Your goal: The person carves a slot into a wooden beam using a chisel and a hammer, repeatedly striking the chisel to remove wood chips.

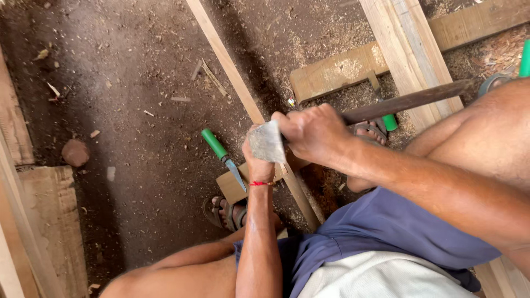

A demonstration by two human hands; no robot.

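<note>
— Steel-grey, that blade: what grips the hatchet (266,142)?

— From the head camera, the right hand (313,134) is closed tight around its dark wooden handle, close behind the head. The handle runs off toward two o'clock.

— And the left hand (257,165)?

— It sits just at seven o'clock of the blade, fingers curled shut around a long wooden strip (243,94) that runs from twelve o'clock down toward the person's lap. A red thread circles that wrist. The blade partly hides the fingers.

— Where does the strip rest?

— On a small wooden block (232,187) beside the sandalled foot (225,212).

— Anything near it?

— A green-handled chisel (223,158) lies on the dirt floor, its tip touching the block, at nine o'clock of the left hand. A second green-handled tool (389,120) lies at three o'clock, by the planks (408,49). Sawdust covers the ground.
</note>
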